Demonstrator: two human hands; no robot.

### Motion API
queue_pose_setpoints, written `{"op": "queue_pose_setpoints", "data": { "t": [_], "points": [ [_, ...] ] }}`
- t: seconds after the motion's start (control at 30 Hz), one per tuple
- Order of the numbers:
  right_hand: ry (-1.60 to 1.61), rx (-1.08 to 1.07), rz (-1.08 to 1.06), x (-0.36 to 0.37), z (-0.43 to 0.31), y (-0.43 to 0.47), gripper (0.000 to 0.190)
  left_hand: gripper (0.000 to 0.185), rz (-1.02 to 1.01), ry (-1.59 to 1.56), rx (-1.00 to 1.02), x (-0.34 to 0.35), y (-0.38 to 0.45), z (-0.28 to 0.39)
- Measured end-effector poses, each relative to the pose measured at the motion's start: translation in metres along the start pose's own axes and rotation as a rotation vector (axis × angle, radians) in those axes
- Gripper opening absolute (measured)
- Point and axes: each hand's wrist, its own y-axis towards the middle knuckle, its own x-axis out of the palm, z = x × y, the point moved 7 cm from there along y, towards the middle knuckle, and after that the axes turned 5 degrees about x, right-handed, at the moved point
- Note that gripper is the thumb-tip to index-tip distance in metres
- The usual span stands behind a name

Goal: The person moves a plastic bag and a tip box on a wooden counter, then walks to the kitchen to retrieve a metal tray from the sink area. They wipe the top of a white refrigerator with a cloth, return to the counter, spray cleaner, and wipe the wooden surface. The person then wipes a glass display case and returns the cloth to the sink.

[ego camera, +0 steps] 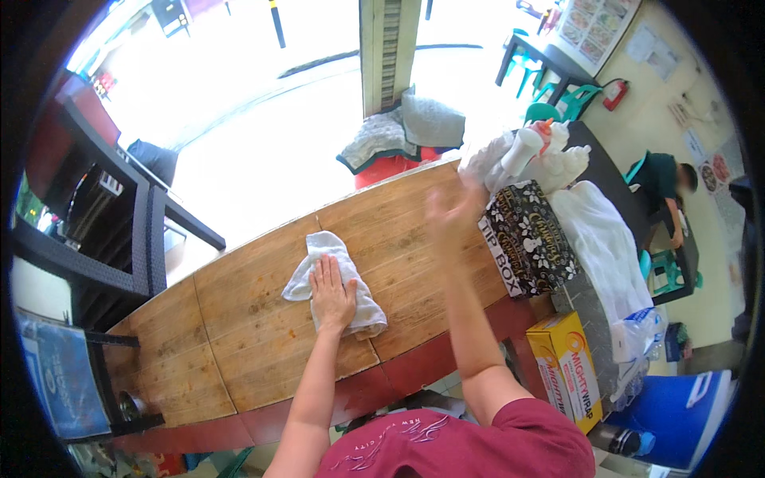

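On the wood-look tiled counter [257,310], a folded white cloth [364,308] lies with my left hand [333,296] pressed flat on it, the fingers together and pointing away from me. My right hand [451,212] is raised over the counter's right part, blurred, with the fingers apart and nothing seen in it. Just to its right stand a box in black patterned paper [532,239] bearing a tip-box label and, behind that, white plastic bottles [521,152] in a cluster. Small dark and orange marks show on the counter's surface around the cloth.
A yellow cling-wrap box [565,364] and a long white cloth [597,227] lie at the right. Grey cloths [382,137] rest on something red beyond the counter. Dark woven furniture [113,239] stands left. A person [657,179] sits at a table far right.
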Motion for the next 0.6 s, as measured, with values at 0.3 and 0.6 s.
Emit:
{"op": "queue_pose_setpoints", "data": {
  "t": [0.3,0.6],
  "points": [
    [-0.341,0.309,0.383,-0.016,0.105,0.126,0.104,0.072,0.01,0.06,-0.025,-0.006,-0.018,-0.015],
    [0.313,0.099,-0.192,-0.019,0.048,0.116,0.056,0.069,0.175,0.179,-0.141,-0.039,-0.049,-0.075]
  ]
}}
